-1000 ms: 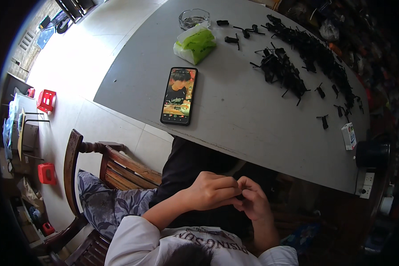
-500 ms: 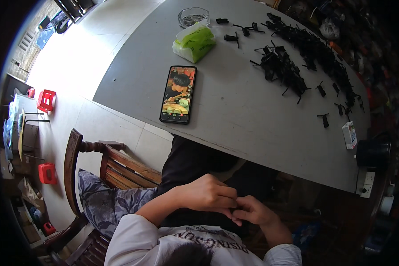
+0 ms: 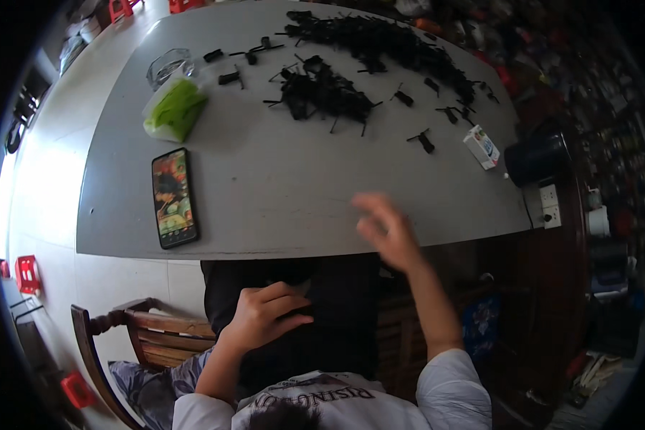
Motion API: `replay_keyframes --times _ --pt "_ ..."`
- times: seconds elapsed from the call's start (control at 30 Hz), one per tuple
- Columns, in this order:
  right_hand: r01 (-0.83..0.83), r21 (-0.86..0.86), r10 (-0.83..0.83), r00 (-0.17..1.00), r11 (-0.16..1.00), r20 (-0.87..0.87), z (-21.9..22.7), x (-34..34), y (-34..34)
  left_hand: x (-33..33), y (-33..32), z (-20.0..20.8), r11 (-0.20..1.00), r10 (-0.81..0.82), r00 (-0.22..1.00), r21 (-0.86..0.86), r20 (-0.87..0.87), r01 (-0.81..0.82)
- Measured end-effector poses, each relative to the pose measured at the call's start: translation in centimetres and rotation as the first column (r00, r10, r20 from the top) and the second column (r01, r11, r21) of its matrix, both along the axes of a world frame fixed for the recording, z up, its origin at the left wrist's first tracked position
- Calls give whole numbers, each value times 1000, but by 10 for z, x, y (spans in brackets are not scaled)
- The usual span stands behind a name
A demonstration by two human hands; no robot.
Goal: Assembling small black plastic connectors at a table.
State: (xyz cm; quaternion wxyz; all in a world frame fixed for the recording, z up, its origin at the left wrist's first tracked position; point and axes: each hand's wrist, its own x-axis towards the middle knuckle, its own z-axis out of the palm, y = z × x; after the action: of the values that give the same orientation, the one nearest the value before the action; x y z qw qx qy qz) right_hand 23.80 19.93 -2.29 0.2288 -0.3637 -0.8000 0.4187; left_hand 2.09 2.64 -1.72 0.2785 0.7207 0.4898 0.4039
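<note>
My left hand (image 3: 269,314) is over my lap, just in front of the table edge. Its fingers curl loosely with the thumb apart, and nothing shows between them. Slightly blurred, my right hand (image 3: 387,231) reaches over the near edge of the grey table (image 3: 265,215) with fingers stretched out and holding nothing visible. Beyond it lie small black parts with thin arms: a smaller heap (image 3: 322,93), a long heap (image 3: 387,43) at the back, and several loose ones. The loose black part (image 3: 424,142) closest to my right hand lies farther in on the table.
A phone (image 3: 173,199) with a lit screen lies at the left. Behind it are a green and white packet (image 3: 175,111) and a clear glass ashtray (image 3: 170,66). At the right are a small white carton (image 3: 481,148), a dark container (image 3: 537,159) and a power socket (image 3: 549,206).
My hands have parted: the right moved forward over the table edge, while the left stays over my lap. The view has turned right, shifting the table's things leftward.
</note>
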Motion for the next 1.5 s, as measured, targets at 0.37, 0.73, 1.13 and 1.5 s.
replay_keyframes --times 0.37,0.73,1.13,1.5 --pt "165 755 -589 736 634 333 -40 35 114 11 2 -14 958 75 995 -280 62 -55" --pt "228 -191 -273 926 955 -259 0 -54 -76 34 12 -12 916 383 902 -206 197 -344" --pt "-485 -733 -121 790 477 -601 3 -36 -96 2 -5 -12 996 86 886 -48 455 -72" --pt "-292 -728 -301 768 620 -565 -1 -48 -117 11 -6 3 952 218 969 194 113 -237"
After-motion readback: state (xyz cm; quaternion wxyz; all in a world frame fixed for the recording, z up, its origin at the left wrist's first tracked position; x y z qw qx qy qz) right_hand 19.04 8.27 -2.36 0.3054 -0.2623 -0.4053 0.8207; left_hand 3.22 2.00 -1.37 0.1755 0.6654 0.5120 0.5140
